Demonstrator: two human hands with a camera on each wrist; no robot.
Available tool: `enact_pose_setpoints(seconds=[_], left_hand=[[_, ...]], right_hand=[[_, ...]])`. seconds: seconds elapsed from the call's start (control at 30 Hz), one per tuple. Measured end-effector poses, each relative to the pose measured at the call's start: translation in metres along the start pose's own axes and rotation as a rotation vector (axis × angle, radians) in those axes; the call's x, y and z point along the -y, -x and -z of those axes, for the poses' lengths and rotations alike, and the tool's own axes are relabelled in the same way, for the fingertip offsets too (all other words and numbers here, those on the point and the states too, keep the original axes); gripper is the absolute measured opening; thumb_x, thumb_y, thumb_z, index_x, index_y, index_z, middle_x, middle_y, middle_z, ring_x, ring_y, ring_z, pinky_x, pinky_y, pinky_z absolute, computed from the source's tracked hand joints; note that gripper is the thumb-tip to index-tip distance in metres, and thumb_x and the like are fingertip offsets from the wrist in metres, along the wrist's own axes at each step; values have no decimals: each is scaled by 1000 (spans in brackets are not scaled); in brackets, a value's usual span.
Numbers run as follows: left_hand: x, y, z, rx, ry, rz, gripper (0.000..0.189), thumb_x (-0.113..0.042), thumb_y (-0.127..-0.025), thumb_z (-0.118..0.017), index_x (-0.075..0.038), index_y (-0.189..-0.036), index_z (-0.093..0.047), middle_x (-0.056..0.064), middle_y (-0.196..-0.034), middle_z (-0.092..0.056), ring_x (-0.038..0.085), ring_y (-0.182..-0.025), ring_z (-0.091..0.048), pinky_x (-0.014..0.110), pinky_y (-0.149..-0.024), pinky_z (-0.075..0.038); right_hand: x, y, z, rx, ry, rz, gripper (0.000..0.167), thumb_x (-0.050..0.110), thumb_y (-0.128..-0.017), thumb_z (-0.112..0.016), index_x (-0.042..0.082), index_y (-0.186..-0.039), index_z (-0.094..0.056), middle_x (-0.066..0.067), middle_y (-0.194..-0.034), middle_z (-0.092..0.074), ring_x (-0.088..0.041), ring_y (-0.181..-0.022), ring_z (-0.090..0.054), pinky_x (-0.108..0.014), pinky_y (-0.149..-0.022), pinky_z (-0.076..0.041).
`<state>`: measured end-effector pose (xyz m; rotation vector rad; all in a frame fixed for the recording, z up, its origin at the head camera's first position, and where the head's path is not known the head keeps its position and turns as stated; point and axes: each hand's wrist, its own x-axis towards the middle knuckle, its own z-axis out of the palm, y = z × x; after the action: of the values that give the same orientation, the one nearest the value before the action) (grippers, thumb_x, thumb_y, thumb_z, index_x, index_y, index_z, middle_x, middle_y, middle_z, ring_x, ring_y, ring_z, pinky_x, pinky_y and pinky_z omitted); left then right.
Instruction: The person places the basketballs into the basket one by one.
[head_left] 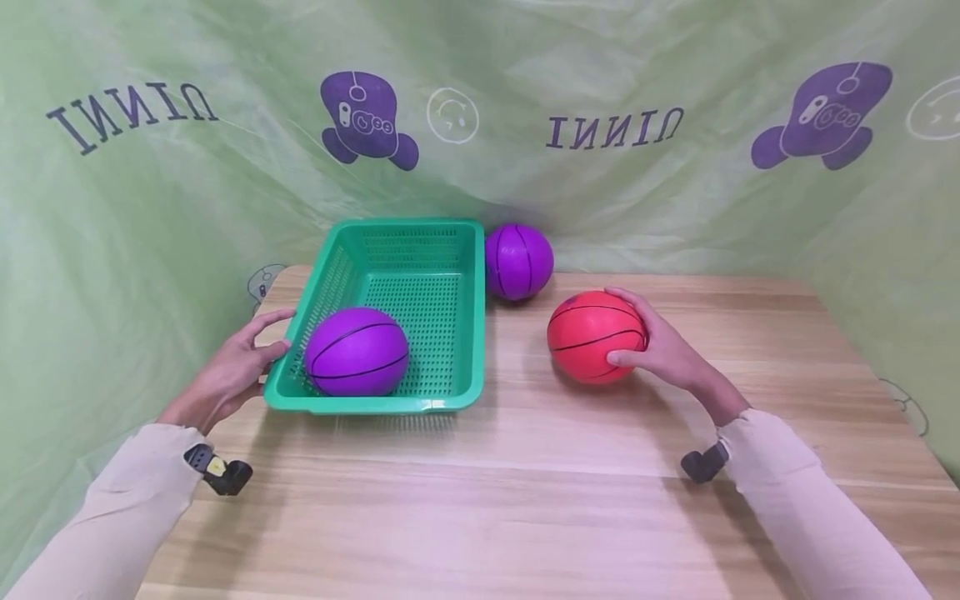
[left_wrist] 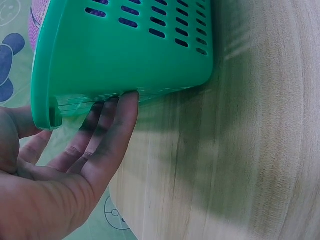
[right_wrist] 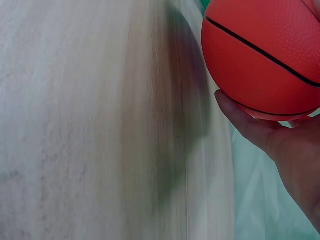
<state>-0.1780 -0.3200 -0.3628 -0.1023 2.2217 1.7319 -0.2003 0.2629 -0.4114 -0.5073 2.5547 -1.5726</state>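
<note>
Red toy basketball (head_left: 588,337) is gripped by the right hand (head_left: 667,350), right of the green perforated basket (head_left: 478,333). The left hand (head_left: 240,362) holds the basket's left side; one purple basketball (head_left: 358,354) lies inside, a second purple ball (head_left: 519,262) beyond the right rim.

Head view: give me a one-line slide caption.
Right hand grips a red ball; left hand holds the side of a green basket with one purple ball inside.

Left arm (head_left: 112,512) and right arm (head_left: 810,496) reach in from the near side; left hand (head_left: 234,367) grips, fingers (left_wrist: 112,137) extended; right hand (head_left: 666,346) grips wide, thumb (head_left: 628,358) nearer than fingers.
</note>
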Motion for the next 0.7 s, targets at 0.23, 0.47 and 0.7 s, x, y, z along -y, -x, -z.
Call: enact_pose_setpoints(seconds=[0.23, 0.47, 0.7], left_hand=[[0, -2, -1, 14, 27, -4, 59, -19, -108, -46, -22, -161, -19, 2, -101, -63, 13, -86, -67, 40, -72, -60], [0, -4, -1, 7, 22, -1, 59, -18, -108, -45, -22, -161, -18, 1, -101, -64, 13, -86, -67, 40, -71, -60], [1, -4, 0, 4, 15, 8, 59, -19, -108, -46, -23, -161, -19, -1, -101, -64, 12, -87, -67, 39, -71, -60]], right_hand=[[5, -4, -3, 21, -2, 7, 92, 16, -83, -79, 28, -158, -26, -16, -148, -37, -43, -127, -44, -58, -93, -48], [12, -9, -3, 34, 4, 9, 92, 17, -83, -80, 29, -157, -27, -15, -148, -37, -42, -127, -45, -58, -93, -48], [16, -13, -4, 36, 5, 20, 92, 16, -83, -79, 28, -157, -28, -15, -148, -38, -42, -126, -46, -58, -93, -48]])
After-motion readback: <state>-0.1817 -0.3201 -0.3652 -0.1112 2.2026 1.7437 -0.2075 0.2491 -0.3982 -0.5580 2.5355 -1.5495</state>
